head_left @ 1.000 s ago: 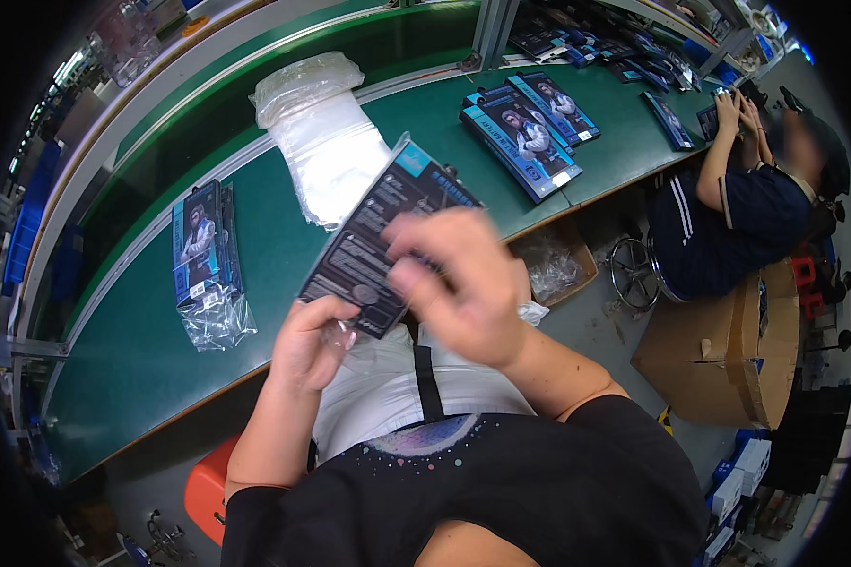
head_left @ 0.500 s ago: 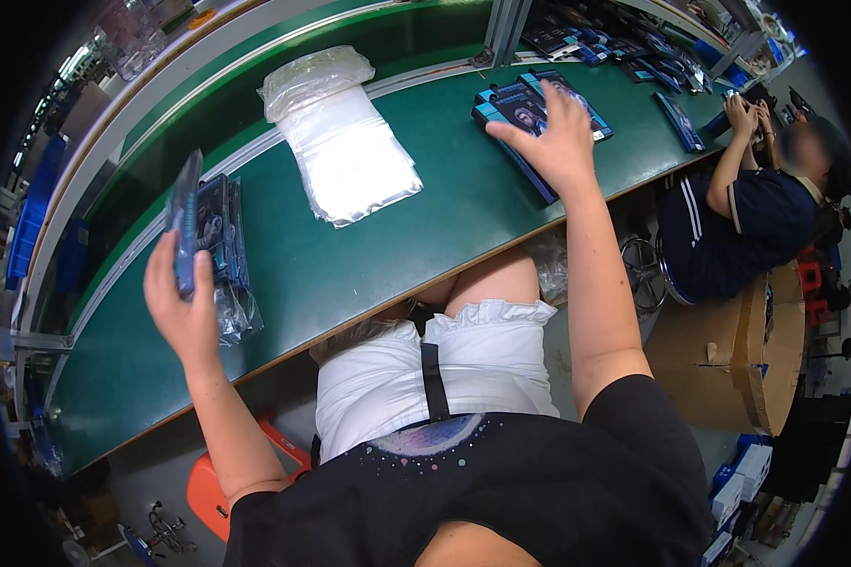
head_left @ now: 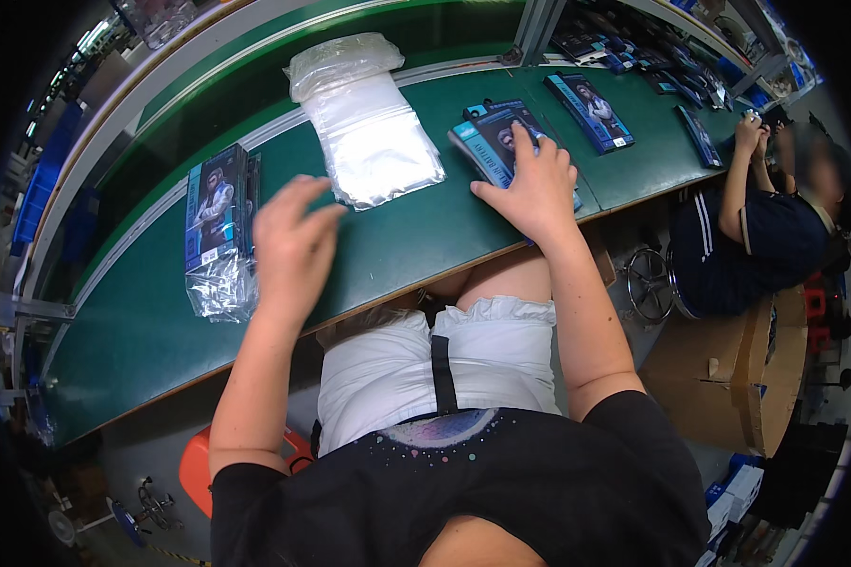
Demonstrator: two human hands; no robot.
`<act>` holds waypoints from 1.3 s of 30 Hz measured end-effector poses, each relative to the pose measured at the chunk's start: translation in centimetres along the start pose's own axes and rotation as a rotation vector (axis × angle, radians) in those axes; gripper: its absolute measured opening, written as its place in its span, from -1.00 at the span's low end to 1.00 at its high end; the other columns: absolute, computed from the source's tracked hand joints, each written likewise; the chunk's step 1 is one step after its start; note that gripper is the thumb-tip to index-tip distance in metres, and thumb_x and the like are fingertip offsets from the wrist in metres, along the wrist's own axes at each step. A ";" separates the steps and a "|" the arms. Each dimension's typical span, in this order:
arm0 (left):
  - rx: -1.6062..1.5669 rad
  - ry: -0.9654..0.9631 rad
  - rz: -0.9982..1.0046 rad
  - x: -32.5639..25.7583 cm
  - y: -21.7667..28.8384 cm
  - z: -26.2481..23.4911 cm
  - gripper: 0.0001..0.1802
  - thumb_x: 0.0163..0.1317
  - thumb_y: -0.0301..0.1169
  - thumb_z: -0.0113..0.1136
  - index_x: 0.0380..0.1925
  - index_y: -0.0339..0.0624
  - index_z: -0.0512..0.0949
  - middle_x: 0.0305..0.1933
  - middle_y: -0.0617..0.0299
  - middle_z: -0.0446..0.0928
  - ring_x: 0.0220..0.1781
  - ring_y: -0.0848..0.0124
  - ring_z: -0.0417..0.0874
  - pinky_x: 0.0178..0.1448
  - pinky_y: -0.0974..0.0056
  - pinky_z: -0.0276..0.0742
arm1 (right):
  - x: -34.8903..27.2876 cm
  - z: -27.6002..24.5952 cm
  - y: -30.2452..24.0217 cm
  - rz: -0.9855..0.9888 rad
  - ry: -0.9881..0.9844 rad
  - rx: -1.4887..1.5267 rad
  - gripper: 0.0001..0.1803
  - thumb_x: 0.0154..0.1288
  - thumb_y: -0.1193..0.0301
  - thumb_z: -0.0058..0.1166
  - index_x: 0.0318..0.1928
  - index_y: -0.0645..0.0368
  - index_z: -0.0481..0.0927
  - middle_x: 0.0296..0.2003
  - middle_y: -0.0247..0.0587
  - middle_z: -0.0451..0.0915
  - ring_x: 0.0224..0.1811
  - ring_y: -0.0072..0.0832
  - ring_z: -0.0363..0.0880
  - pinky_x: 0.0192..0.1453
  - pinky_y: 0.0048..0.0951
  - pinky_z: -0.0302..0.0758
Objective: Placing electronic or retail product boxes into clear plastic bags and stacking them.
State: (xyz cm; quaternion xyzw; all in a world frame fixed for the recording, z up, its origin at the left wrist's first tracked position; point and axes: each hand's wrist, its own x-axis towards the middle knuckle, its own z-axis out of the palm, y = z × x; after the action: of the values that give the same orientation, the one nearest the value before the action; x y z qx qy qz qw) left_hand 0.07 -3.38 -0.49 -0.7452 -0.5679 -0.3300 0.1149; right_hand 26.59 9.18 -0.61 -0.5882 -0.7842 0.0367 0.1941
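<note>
Left hand [head_left: 291,248] has released its box onto the bagged stack [head_left: 219,231] at the desk's [head_left: 397,246] left end, grip empty. Right hand [head_left: 534,189] lies flat, fingers spread, atop the box pile [head_left: 494,137] at the far edge.

- The head camera is looking steeply down from above the person's own lap, close over the green table [head_left: 416,236].
- It is facing forward across the table, its fisheye rim bending the edges.
- No second view is sharing the scene.
</note>
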 end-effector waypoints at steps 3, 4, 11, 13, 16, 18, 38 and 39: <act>0.042 -0.095 0.068 0.5 0.5 2.4 -0.74 -0.04 -0.60 0.28 -0.27 -0.16 0.65 -0.01 0.19 0.58 0.06 0.19 0.55 0.08 0.14 0.41 | -1.0 -1.6 -1.2 0.054 0.118 0.351 0.05 -0.08 0.00 0.37 0.33 0.30 0.20 0.16 0.23 0.31 0.20 0.00 0.32 0.29 -0.10 0.26; 0.043 -0.115 0.092 0.7 0.1 3.3 -0.72 -0.05 -0.60 0.27 -0.25 -0.15 0.65 -0.03 0.20 0.58 0.01 0.21 0.56 0.07 0.15 0.41 | -1.5 -2.1 -1.3 0.043 0.120 0.567 0.04 -0.06 -0.01 0.36 0.32 0.32 0.20 0.16 0.20 0.32 0.20 -0.04 0.34 0.28 -0.13 0.29; -0.126 -0.122 -0.004 1.9 -0.7 4.6 -0.74 0.03 -0.63 0.21 -0.23 -0.22 0.62 -0.31 0.12 0.51 -0.22 0.18 0.54 -0.11 0.17 0.46 | -3.4 -2.8 -1.5 0.145 -0.484 2.009 -0.18 0.39 -0.12 -0.17 0.33 0.36 0.18 0.00 0.31 0.49 -0.23 -0.19 0.60 -0.15 -0.25 0.63; -0.175 -0.071 -0.058 2.1 0.0 4.7 -0.79 0.09 -0.62 0.19 -0.24 -0.25 0.62 -0.35 0.11 0.49 -0.24 0.17 0.53 -0.14 0.17 0.47 | -3.1 -1.3 -0.4 0.068 -0.801 2.313 -0.16 0.39 -0.15 -0.22 0.33 0.36 0.17 0.01 0.35 0.47 -0.23 -0.15 0.59 -0.19 -0.23 0.60; -0.256 -0.088 -0.132 2.2 0.4 4.8 -0.84 0.15 -0.55 0.19 -0.24 -0.24 0.62 -0.33 0.11 0.48 -0.22 0.15 0.53 -0.12 0.15 0.47 | -3.7 2.9 0.7 -0.072 -0.981 2.528 -0.08 0.35 -0.17 -0.16 0.34 0.45 0.14 -0.16 0.27 0.51 -0.38 -0.24 0.50 -0.36 -0.31 0.44; -0.260 -0.063 -0.147 2.1 0.4 4.8 -0.86 0.15 -0.54 0.20 -0.26 -0.24 0.62 -0.33 0.11 0.48 -0.23 0.15 0.52 -0.11 0.15 0.47 | -4.2 3.3 0.8 0.088 -1.059 2.351 -0.23 0.38 -0.14 -0.15 0.25 0.34 0.31 -0.28 0.09 0.56 -0.47 -0.40 0.51 -0.44 -0.40 0.47; -0.930 -0.133 -0.853 2.2 -0.2 3.5 -0.81 0.21 -0.46 0.23 -0.23 -0.33 0.66 -0.34 0.23 0.64 -0.35 0.53 0.61 -0.22 0.43 0.51 | -3.5 0.7 -1.8 0.221 -0.894 1.817 -0.45 0.26 0.49 0.15 0.21 0.46 0.34 -0.07 -0.06 0.62 -0.15 -0.50 0.66 -0.03 -0.50 0.60; -0.927 -0.167 -0.864 2.3 0.0 3.1 -0.80 0.20 -0.47 0.24 -0.21 -0.34 0.65 -0.33 0.22 0.63 -0.33 0.54 0.59 -0.20 0.45 0.51 | -3.7 0.7 -1.8 0.226 -0.855 1.800 -0.43 0.25 0.49 0.16 0.22 0.46 0.32 -0.07 -0.05 0.62 -0.13 -0.50 0.65 -0.01 -0.50 0.59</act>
State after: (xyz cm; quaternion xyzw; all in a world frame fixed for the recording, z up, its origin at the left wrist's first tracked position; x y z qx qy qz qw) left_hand 1.55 0.12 -1.39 -0.4444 -0.6225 -0.4990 -0.4075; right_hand 25.56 5.28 -1.74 -0.2310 -0.4079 0.8430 0.2640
